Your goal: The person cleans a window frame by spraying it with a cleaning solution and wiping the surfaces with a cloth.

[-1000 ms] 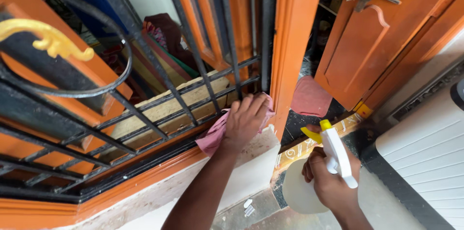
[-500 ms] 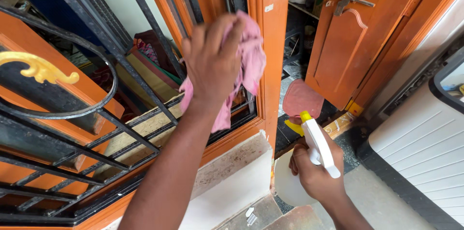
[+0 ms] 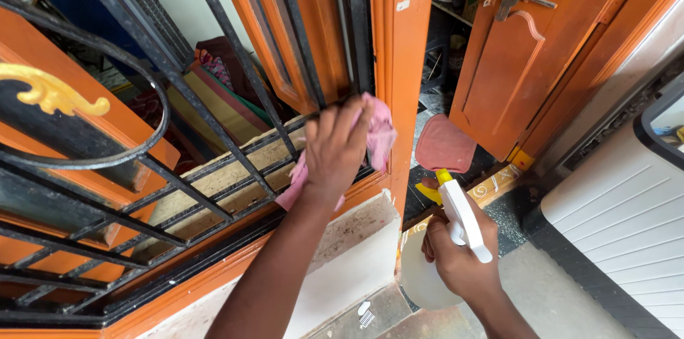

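Note:
My left hand [image 3: 333, 148] presses a pink cloth [image 3: 380, 134] against the black window grille [image 3: 214, 125], close to the orange window frame [image 3: 406, 75]. The cloth hangs out on both sides of my fingers. Lower right, my right hand [image 3: 459, 257] grips a white spray bottle [image 3: 462, 221] with a yellow nozzle, held upright below the frame's corner, apart from the grille.
An orange wooden door [image 3: 520, 61] with a metal latch stands ajar at the right. A pink rag [image 3: 443, 145] lies on the dark floor in the doorway. A white ribbed panel [image 3: 627, 218] fills the lower right. A pale stone sill [image 3: 342, 246] runs under the window.
My left hand lifted the cloth off the lower grille bars, raised it high, then came back down onto the grille near the frame. The spray bottle has stayed about where it was.

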